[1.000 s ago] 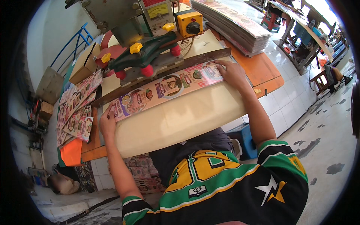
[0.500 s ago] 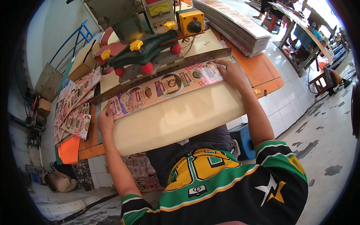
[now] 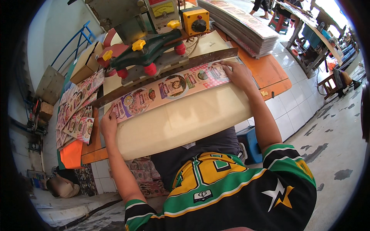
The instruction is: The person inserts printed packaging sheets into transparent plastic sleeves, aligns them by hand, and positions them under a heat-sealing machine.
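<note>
A long printed strip [image 3: 154, 92], folded or flat I cannot tell, lies across a cream board [image 3: 181, 119] with food pictures facing up. At its left end my left hand [image 3: 109, 123] is closed on the edge, fingertips on the print. My right hand [image 3: 237, 74] grips the far corner of the right end with thumb and fingers. The strip's far edge runs along a metal bar [image 3: 165, 75]. Just beyond stands a press with a dark green arm [image 3: 154, 51], yellow knobs [image 3: 138, 45] and red feet [image 3: 150, 69].
Loose printed sheets [image 3: 79, 92] pile up at left, above an orange sheet [image 3: 71, 154], near a cardboard box [image 3: 86, 61]. A tall stack of printed sheets [image 3: 246, 30] stands far right. A yellow control box [image 3: 195, 21] sits behind the press. People are in the background.
Both hands and the strip stay where they were. The press's green arm and yellow knobs have shifted very slightly up and left. In the background, a person's legs have moved into view.
</note>
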Demonstrator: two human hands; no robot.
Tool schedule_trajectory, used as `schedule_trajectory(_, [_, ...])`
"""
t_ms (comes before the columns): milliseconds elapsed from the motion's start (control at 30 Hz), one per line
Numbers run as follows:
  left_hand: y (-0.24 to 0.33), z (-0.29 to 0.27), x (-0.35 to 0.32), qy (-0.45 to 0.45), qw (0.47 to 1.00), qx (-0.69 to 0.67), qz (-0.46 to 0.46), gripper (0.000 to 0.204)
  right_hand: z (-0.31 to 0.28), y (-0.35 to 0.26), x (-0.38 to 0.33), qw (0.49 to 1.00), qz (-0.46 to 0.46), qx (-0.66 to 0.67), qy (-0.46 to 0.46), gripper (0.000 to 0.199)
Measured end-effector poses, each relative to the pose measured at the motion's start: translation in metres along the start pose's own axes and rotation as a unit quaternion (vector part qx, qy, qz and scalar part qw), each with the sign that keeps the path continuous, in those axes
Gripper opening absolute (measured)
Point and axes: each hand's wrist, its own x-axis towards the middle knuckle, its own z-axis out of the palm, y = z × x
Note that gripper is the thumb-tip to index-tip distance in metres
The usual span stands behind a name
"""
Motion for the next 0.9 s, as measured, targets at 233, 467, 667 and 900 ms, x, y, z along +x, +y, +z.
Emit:
schedule_trajectory(233, [0.003, 0.0, -0.001, 0.008, 1.0, -0.009, 0.018, 0.039, 0.0, 0.0, 0.0, 1.0, 0.006, -0.001, -0.005, 0.034])
schedule_trajectory(467, [-0.025, 0.002, -0.007, 0.036, 0.998, -0.026, 0.043, 0.039, 0.015, -0.007, -0.006, 1.0, -0.008, 0.009, -0.002, 0.033])
schedule_trajectory(667, [-0.028, -0.019, -0.029, 0.008, 1.0, 0.007, -0.02, 0.038, 0.034, -0.02, -0.017, 0.999, -0.008, 0.044, -0.026, 0.033])
schedule_trajectory(900, [-0.025, -0.021, -0.033, 0.009, 1.0, 0.012, -0.026, 0.038, 0.042, -0.017, -0.019, 0.999, -0.011, 0.042, 0.006, 0.032])
